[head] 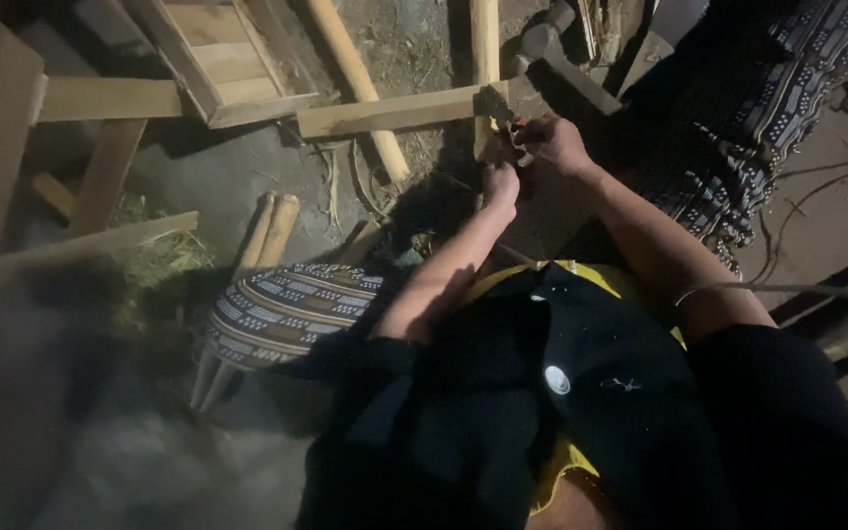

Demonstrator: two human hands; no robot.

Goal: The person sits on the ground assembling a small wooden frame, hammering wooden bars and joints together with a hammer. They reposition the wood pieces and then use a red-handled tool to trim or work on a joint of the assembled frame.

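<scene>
black shirt (581,393) nearest; both left hand (501,185) and right hand (554,145) pinch a small dark tool (499,110) against the wooden bar (395,111).

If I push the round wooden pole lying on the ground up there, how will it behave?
The round pole looks stiff and would probably roll, being cylindrical. A flat plank lies across it, likely pinning it. Seems light for its length.

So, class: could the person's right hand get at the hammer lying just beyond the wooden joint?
Probably yes: the right hand is just short of the hammer, with nothing visibly between, though it seems occupied.
</scene>
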